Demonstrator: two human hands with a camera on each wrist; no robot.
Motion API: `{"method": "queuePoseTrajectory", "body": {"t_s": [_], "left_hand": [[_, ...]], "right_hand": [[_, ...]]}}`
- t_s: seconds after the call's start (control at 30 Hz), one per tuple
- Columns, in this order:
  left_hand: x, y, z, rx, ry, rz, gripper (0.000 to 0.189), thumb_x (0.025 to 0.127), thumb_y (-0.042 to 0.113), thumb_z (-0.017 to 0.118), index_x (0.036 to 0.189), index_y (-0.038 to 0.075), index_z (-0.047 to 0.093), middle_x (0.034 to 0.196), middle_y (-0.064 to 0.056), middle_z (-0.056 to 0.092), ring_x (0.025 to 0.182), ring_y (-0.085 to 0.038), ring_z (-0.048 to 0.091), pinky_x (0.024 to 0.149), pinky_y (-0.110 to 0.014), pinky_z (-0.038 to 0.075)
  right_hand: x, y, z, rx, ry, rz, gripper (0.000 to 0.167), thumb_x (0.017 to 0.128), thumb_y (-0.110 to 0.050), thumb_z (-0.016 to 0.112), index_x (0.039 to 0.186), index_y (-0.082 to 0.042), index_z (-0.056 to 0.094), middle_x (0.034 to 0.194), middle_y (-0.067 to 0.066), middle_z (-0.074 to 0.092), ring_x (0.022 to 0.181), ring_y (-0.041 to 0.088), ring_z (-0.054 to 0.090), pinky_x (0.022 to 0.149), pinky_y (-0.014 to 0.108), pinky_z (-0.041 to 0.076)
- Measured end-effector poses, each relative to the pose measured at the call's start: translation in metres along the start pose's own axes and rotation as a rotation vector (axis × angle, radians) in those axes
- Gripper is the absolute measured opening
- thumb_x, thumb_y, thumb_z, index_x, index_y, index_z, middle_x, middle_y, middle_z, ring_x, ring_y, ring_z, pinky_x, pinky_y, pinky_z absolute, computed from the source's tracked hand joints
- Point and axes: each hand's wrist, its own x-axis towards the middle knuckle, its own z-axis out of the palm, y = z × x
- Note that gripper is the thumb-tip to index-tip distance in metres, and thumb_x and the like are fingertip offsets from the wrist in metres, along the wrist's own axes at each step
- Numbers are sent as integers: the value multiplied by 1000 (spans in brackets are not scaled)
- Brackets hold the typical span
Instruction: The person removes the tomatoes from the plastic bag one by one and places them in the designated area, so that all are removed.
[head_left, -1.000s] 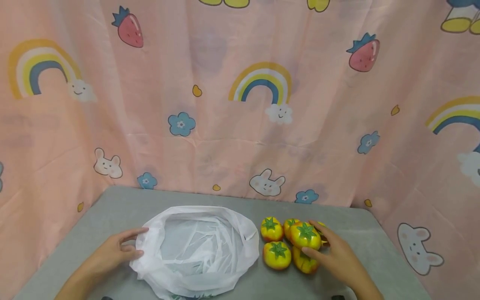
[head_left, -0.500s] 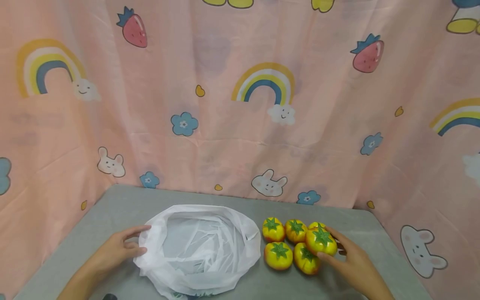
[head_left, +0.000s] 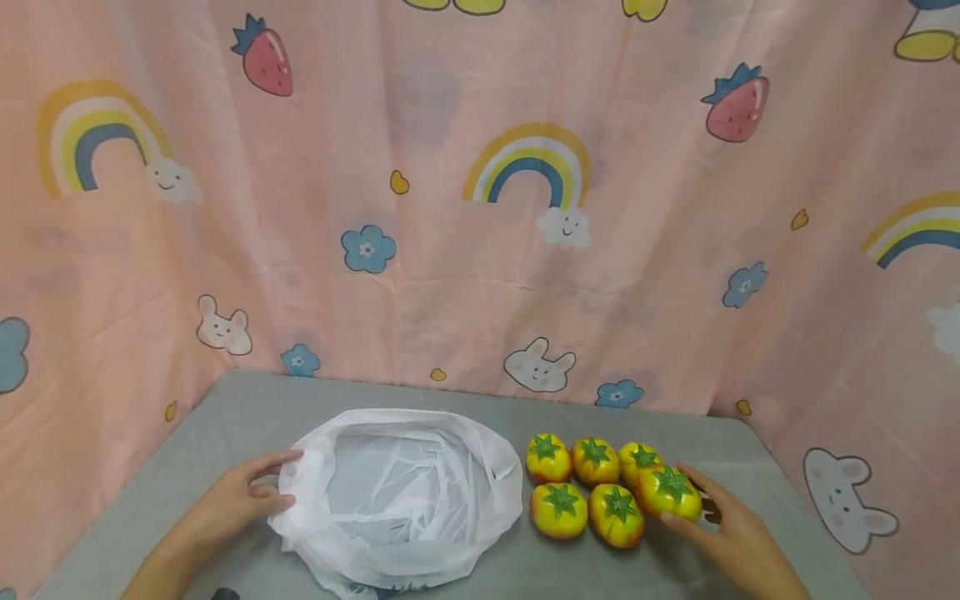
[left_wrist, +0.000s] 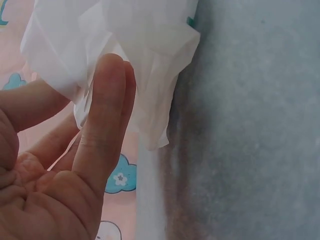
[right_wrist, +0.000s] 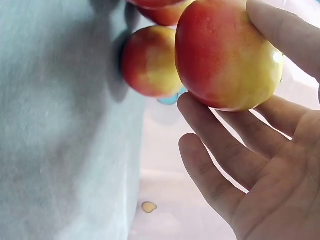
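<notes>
A white plastic bag (head_left: 498, 467) stands on the grey table with its wide mouth facing up. My left hand (head_left: 232, 500) touches the bag's left side, fingertips and thumb spread apart on the rim; the left wrist view shows white film (left_wrist: 155, 65) behind the raised index finger. My right hand (head_left: 731, 533) grips a yellow tomato (head_left: 670, 493) with a green star-shaped top, thumb in front and fingers on the far side. From below, that tomato (right_wrist: 225, 55) looks red and yellow. Several like it, such as the front-left tomato (head_left: 558, 510), lie right of the bag in two rows.
The grey tabletop (head_left: 450, 396) ends at a pink patterned curtain (head_left: 450, 308), which hangs behind and on both sides. A small dark object (head_left: 225, 594) shows at the bottom edge, beside the left forearm.
My right hand has carried its tomato rightward from above the others to the right end of the front row. The left hand has stayed at the bag's side.
</notes>
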Motion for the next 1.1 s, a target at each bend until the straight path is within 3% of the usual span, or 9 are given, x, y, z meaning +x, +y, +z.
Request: {"method": "queuePoseTrajectory", "body": {"t_s": [0.1, 0.3, 0.8, 1.0, 1.1], "left_hand": [[0, 0, 1, -5, 12, -21, 75, 85, 26, 77, 150, 10, 43, 152, -26, 40, 97, -17, 61, 91, -33, 52], [2, -4, 5, -47, -10, 25, 73, 87, 19, 75, 151, 4, 40, 150, -31, 39, 94, -17, 63, 82, -21, 51], [5, -8, 6, -62, -5, 29, 73, 87, 20, 75, 150, 5, 41, 150, -30, 38, 93, -18, 65, 82, -23, 52], [6, -10, 9, -152, -64, 124, 72, 88, 13, 73, 150, -2, 38, 149, -37, 33, 93, -18, 68, 80, -23, 55], [4, -8, 9, -173, -52, 147, 76, 87, 10, 73, 151, -3, 34, 145, -38, 35, 89, -18, 67, 78, -23, 55]], "right_hand": [[2, 6, 0, 0, 2, -9, 98, 87, -65, 62, 153, -1, 30, 149, 37, 37, 117, 47, 57, 92, 57, 52], [5, 18, 0, 17, -13, 0, 97, 87, -64, 63, 153, 0, 29, 148, 37, 38, 119, 48, 56, 94, 56, 52], [12, 40, 10, 40, -73, -27, 95, 85, -56, 70, 150, 3, 34, 149, 37, 38, 119, 47, 57, 93, 57, 52], [14, 45, 15, 50, -127, 22, 97, 83, -58, 71, 150, 1, 34, 144, 38, 42, 112, 41, 62, 89, 58, 52], [16, 44, 14, 42, -126, 19, 97, 83, -59, 71, 150, 1, 34, 145, 38, 41, 112, 42, 61, 88, 59, 51]]}}
